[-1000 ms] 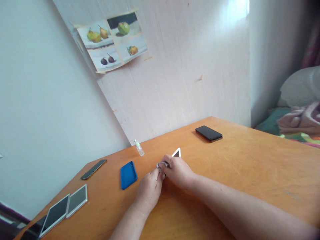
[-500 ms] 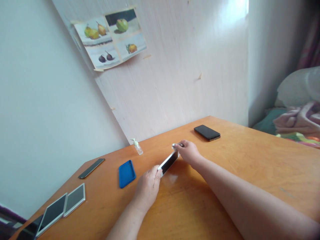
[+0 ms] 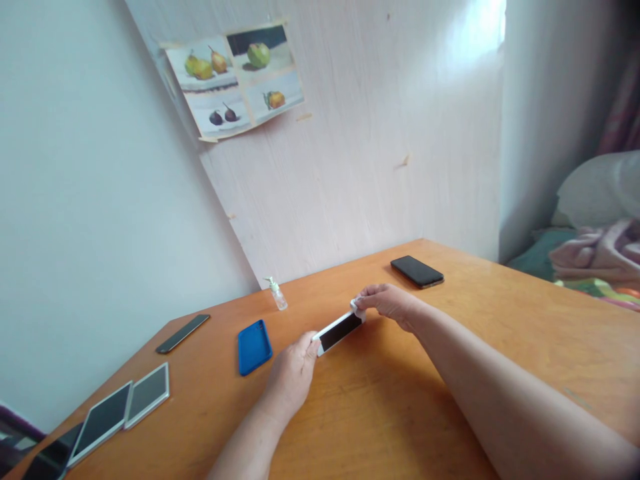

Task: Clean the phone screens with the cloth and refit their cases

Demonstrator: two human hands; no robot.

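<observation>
My left hand (image 3: 293, 373) grips the near left end of a white smartphone (image 3: 341, 331) with a dark screen, which is held tilted over the table. At the phone's far right end, my right hand (image 3: 389, 303) pinches a small white wipe (image 3: 357, 308) against its edge; the wipe looks like tissue or cloth. Left of the phone lies an open blue phone case (image 3: 254, 348), its hollow side up. Behind it stands a small clear pump bottle (image 3: 277, 295) with a whitish pump head.
On the wooden table (image 3: 500, 347), a black phone (image 3: 417, 271) lies at the back right. A dark slim phone (image 3: 183, 333) and several more devices, including a white-framed one (image 3: 149, 395), lie along the left. A fruit print (image 3: 240, 80) hangs on the panel behind.
The phone has turned a little, showing more of its screen. My right hand has shifted slightly right with the white wipe at the phone's end. The view has tilted slightly.
</observation>
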